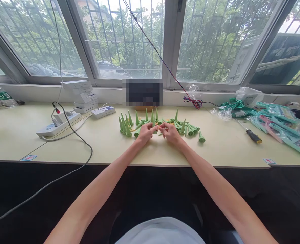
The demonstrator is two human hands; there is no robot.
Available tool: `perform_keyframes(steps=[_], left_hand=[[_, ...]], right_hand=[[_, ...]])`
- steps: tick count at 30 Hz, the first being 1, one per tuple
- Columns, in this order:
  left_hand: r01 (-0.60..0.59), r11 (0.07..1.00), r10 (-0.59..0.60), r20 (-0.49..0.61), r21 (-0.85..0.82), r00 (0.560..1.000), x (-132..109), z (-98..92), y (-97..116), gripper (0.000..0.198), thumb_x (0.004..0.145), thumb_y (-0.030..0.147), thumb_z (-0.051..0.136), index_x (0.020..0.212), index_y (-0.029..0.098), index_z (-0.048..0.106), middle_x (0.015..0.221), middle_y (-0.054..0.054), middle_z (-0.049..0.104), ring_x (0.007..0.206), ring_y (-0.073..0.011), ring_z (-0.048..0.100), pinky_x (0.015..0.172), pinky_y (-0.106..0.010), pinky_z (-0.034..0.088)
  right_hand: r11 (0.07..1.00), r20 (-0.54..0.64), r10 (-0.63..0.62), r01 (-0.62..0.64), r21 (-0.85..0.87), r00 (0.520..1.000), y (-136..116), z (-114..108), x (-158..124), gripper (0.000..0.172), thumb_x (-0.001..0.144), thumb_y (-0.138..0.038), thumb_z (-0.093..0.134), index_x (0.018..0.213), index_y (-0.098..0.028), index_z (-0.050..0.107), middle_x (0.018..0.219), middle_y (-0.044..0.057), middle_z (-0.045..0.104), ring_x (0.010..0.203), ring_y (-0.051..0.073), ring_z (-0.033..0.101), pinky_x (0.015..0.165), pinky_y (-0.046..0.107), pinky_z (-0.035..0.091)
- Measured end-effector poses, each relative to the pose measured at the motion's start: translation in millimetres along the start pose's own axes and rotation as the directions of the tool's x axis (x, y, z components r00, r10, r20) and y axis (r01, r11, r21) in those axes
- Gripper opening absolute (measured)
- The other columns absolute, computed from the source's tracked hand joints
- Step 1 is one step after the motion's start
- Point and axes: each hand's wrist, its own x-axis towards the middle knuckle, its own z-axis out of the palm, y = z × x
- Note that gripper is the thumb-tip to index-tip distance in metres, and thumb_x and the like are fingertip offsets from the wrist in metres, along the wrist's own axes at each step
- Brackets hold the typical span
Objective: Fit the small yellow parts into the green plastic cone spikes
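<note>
My left hand is closed around a green cone, which points upward between thumb and fingers. Close beside it, my right hand pinches something small at its fingertips, perhaps a yellow-orange piece; it is too small to make out. The two hands' fingertips nearly meet. Several green cones stand upright to the left, among them a front cone. More cones lie on their sides at the right, with a separate cone near the edge of the group. Small yellow-orange pieces are scattered among the cones.
A power strip with plugs and a dark cable occupies the left. White boxes are stacked behind it. A screwdriver and packaged teal items lie right. The pale table's front edge runs below my forearms.
</note>
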Motion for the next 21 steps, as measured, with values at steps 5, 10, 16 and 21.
perform_keyframes(steps=[5,10,16,21], left_hand=[[-0.009,1.000,0.008,0.011,0.010,1.000,-0.6,-0.6,0.2,0.032,0.069,0.040,0.076,0.066,0.013,0.059,0.065,-0.001,0.056,0.044,-0.0022,0.033,0.039,-0.020,0.024],[-0.009,1.000,0.009,0.023,0.007,1.000,-0.9,-0.3,0.3,0.032,0.069,0.041,0.076,0.067,0.013,0.061,0.064,0.000,0.055,0.043,-0.0022,0.031,0.039,-0.020,0.023],[-0.017,1.000,0.017,0.051,0.004,0.999,-1.4,-0.4,-0.4,0.033,0.070,0.044,0.075,0.071,0.014,0.064,0.063,0.000,0.055,0.043,-0.0024,0.029,0.040,-0.021,0.022],[-0.017,1.000,0.017,0.053,0.008,0.998,-1.3,0.1,-1.2,0.033,0.070,0.045,0.076,0.071,0.014,0.064,0.063,0.000,0.055,0.042,-0.0025,0.030,0.040,-0.021,0.022]], right_hand=[[1.000,0.004,0.002,-0.002,-0.029,1.000,-5.7,-1.2,-2.1,0.034,0.088,-0.049,0.057,0.077,-0.017,0.059,0.061,-0.002,0.055,0.046,0.009,0.048,0.049,0.026,0.043],[0.995,0.005,0.001,0.000,-0.097,1.000,-9.8,-2.0,-3.2,0.036,0.090,-0.049,0.053,0.077,-0.017,0.062,0.050,-0.004,0.049,0.045,0.010,0.046,0.052,0.027,0.043],[0.987,0.011,-0.009,0.011,-0.161,1.000,-9.0,-2.8,-3.1,0.036,0.092,-0.046,0.049,0.074,-0.017,0.061,0.051,-0.003,0.049,0.048,0.012,0.046,0.052,0.026,0.041],[0.986,0.019,-0.011,0.014,-0.165,1.000,-6.2,-2.3,-2.5,0.036,0.093,-0.042,0.045,0.069,-0.018,0.056,0.053,-0.001,0.049,0.051,0.012,0.045,0.051,0.025,0.038]])
